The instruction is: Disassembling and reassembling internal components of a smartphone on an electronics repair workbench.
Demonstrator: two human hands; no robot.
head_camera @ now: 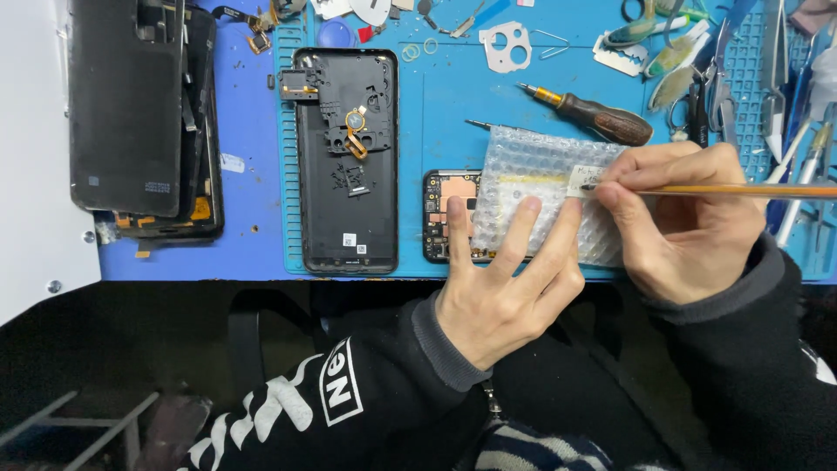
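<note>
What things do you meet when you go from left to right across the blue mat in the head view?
Stacked dark phone parts → open phone back cover → left hand holding down the bubble wrap packet → right hand holding a thin tool → tweezers.

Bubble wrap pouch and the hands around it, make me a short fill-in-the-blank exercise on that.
1. The left hand presses flat on the ____ pouch.
2. The right hand holds a thin ____ tool to the pouch's white label.
3. The pouch partly covers an opened ____ on the blue mat.
4. The screwdriver beyond the pouch has a ____ handle.

Missing words: bubble wrap; orange; phone; brown
</note>
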